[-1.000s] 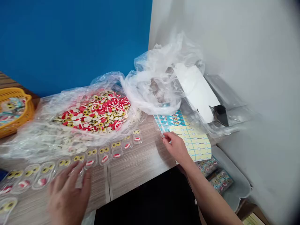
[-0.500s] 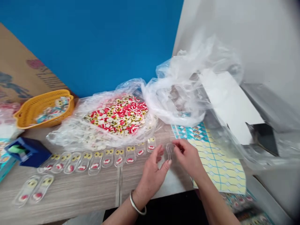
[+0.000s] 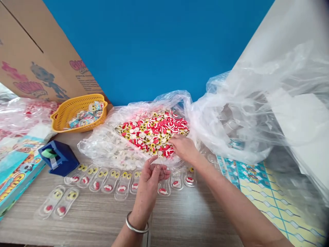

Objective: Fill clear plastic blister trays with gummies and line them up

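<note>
My left hand [image 3: 151,176], with a silver bangle at the wrist, is closed on a clear plastic blister tray [image 3: 163,168] held above the row of trays. My right hand [image 3: 183,147] reaches into the heap of gummy candies [image 3: 151,132], red-and-white teeth and yellow eyes, in an opened clear bag [image 3: 102,145]. Its fingers are curled down at the heap's right side, and what they hold, if anything, is hidden. Below the bag stands a row of clear trays [image 3: 121,185], most showing eyes and red-white teeth. Two more filled trays [image 3: 63,204] lie nearer the front left.
A blue tape dispenser [image 3: 60,157] stands left of the row, with a yellow basket [image 3: 79,113] of wrapped pieces behind it. Printed sheets [image 3: 272,192] lie at the right beneath crumpled clear bags [image 3: 246,120]. A cardboard box [image 3: 51,51] and blue panel [image 3: 159,44] rise behind.
My hands, together around a clear tray at the row's right end, have parted. The left has brought the tray over the row; the right has moved into the candy heap. The view has turned left.
</note>
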Demonstrator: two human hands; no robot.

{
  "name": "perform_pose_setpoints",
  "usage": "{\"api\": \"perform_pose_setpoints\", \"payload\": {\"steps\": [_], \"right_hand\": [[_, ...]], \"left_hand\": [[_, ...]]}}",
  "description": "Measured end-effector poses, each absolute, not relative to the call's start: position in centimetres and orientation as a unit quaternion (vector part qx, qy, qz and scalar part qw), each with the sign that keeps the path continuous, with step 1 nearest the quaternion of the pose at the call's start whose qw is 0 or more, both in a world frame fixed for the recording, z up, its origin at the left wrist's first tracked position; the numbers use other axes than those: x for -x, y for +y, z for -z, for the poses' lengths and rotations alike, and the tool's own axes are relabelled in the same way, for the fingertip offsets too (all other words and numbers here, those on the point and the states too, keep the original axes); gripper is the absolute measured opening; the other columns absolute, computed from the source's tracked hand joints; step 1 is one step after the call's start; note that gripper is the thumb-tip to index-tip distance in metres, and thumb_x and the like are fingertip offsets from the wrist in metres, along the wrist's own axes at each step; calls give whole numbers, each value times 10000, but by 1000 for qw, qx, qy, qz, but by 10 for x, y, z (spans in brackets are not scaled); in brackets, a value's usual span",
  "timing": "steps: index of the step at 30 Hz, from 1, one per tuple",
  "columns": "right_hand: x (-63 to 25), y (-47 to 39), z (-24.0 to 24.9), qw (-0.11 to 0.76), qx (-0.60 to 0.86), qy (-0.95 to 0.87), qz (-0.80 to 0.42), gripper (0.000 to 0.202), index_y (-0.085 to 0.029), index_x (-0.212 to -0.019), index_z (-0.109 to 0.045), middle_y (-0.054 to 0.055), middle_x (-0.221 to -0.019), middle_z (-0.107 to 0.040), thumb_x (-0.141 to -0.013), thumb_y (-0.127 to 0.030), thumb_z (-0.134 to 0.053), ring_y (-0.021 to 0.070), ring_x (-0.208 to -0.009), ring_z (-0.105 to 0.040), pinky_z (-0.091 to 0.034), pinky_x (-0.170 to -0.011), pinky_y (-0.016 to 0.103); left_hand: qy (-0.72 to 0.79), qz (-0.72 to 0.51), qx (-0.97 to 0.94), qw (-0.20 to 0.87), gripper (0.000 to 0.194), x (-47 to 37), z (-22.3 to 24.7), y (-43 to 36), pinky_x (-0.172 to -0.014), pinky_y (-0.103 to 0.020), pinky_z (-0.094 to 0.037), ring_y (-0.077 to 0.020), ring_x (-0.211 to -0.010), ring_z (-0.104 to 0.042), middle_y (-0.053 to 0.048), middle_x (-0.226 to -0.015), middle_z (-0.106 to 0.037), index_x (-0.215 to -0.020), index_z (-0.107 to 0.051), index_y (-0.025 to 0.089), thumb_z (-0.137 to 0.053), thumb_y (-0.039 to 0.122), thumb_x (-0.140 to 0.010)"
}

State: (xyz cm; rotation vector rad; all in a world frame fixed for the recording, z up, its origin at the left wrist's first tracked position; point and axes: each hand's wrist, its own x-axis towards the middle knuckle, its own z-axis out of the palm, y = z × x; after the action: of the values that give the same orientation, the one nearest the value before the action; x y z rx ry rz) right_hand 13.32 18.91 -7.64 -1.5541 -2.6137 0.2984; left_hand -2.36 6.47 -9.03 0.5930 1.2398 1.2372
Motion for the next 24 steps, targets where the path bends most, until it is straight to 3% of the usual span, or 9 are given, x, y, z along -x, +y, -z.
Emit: {"api": "perform_pose_setpoints", "payload": {"steps": [3,7,12,14,18,24], "right_hand": [[-128,201,86,-5,493,-868,-64,234,-206,-959,-733,100,-1031,-710,-922,-99,-528,247,-994,-662,-459,-800,305],[-130,204,88,5,494,-866,-77,225,-185,-964,-730,118,-1030,-719,-920,-88,-532,245,-994,-659,-456,-817,305],[-134,185,65,190,513,-799,-249,228,-190,-995,-728,52,-1012,-735,-931,-98,-530,178,-928,-663,-468,-842,274],[-131,169,53,226,479,-777,-339,221,-210,-982,-734,13,-947,-739,-922,-110,-546,157,-860,-664,-476,-799,262],[-119,142,35,180,424,-804,-377,251,-213,-909,-751,14,-890,-727,-915,-86,-535,162,-856,-641,-449,-805,282],[-113,126,36,189,492,-783,-331,144,-189,-850,-680,17,-839,-674,-894,-88,-587,159,-817,-611,-428,-740,273]], "left_hand": [[527,-535,-243,614,597,26,93,69,-738,-335,-583,-181,-749,-722,-34,-869,-719,-1275,-503,178,-722,471,-803],[518,-533,-212,635,586,25,95,75,-721,-326,-575,-183,-755,-723,-61,-941,-729,-1252,-533,178,-747,466,-789],[489,-535,-179,665,515,24,91,81,-702,-339,-582,-224,-839,-730,-124,-1106,-722,-1210,-613,175,-656,556,-867],[486,-527,-184,672,522,22,89,81,-686,-349,-591,-246,-880,-728,-127,-1140,-717,-1215,-641,186,-574,603,-909],[498,-517,-213,663,550,15,87,77,-716,-354,-602,-277,-1003,-707,-123,-1155,-720,-1232,-662,206,-487,640,-944],[527,-547,-259,596,427,8,94,69,-901,-356,-565,-278,-1117,-667,-131,-1130,-731,-1133,-705,180,-580,540,-940]]}}
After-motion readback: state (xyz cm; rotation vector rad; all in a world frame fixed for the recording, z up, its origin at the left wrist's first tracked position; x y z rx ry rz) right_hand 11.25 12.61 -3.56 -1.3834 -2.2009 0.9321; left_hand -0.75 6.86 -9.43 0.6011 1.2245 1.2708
